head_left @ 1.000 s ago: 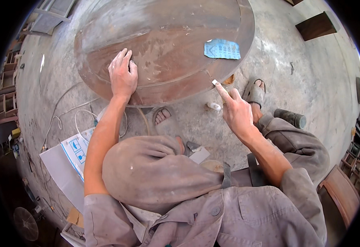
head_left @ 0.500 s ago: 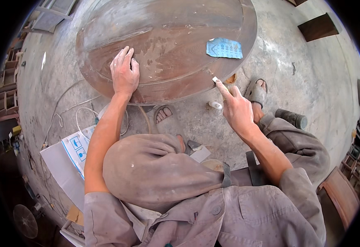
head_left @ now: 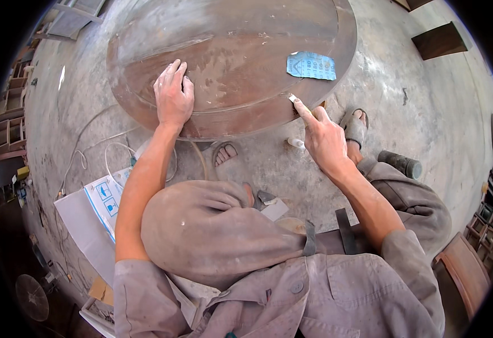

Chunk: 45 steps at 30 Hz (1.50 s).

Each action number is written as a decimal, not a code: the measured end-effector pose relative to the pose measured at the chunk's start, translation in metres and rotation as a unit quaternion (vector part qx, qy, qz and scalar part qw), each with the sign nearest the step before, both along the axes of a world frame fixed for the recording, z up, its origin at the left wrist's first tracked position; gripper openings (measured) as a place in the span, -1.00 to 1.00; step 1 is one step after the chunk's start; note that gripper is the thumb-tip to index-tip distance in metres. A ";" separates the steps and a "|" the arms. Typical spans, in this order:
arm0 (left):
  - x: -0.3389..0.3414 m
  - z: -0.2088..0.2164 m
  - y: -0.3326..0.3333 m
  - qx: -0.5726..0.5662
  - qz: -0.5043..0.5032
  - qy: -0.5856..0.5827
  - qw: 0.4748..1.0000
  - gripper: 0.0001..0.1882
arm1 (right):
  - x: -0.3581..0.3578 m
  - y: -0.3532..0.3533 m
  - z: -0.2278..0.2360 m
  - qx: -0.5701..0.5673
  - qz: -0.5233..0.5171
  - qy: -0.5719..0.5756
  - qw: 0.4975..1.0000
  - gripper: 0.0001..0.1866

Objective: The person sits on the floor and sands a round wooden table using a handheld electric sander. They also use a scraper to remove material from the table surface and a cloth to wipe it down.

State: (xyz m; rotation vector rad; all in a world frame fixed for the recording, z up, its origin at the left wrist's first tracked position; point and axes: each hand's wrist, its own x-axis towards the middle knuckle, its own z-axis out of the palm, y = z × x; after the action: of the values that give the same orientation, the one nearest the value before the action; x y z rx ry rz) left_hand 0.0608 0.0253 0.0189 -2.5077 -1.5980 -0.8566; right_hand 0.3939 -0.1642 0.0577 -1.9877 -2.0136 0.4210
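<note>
A large round brown wooden tabletop [head_left: 241,50], dusty and worn, lies low in front of me. My left hand [head_left: 173,96] rests flat on its near left part, fingers together. My right hand [head_left: 322,135] reaches to the near right rim with the index finger stretched out, pinching a small white piece [head_left: 292,98] against the edge. A blue sheet of sandpaper [head_left: 311,66] lies on the tabletop just beyond that hand. My bent knee in dusty grey cloth [head_left: 212,231] fills the middle.
On the concrete floor are a small white bottle [head_left: 296,143], a dark cylinder [head_left: 399,163], white cables [head_left: 111,152] and a white box with blue pictures [head_left: 97,208]. My sandalled feet [head_left: 354,127] sit under the rim. A wooden block [head_left: 438,39] lies far right, a fan [head_left: 32,296] lower left.
My right hand has moved up a little, bringing the white piece onto the tabletop's rim. My left hand has stayed flat in place.
</note>
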 end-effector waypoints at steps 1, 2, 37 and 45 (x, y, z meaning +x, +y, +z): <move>-0.001 -0.001 -0.001 -0.002 0.004 0.003 1.000 -0.59 | 0.000 -0.006 -0.001 0.016 0.004 0.009 1.000 -0.29; -0.001 -0.001 0.000 -0.002 0.008 0.005 1.000 -0.60 | 0.000 -0.011 0.000 0.035 0.008 0.017 0.999 -0.27; -0.001 -0.002 0.003 0.009 0.003 0.004 1.000 -0.59 | -0.006 -0.003 0.003 0.018 0.017 0.012 1.000 -0.27; -0.003 -0.003 0.003 0.009 0.003 0.004 1.000 -0.59 | -0.009 -0.003 0.004 0.006 0.022 0.031 0.999 -0.29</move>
State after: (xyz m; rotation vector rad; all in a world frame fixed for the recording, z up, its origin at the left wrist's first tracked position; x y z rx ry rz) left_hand 0.0575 0.0287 0.0160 -2.4887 -1.5880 -0.8550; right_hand 0.3849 -0.1670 0.0621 -1.9020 -2.0205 0.4735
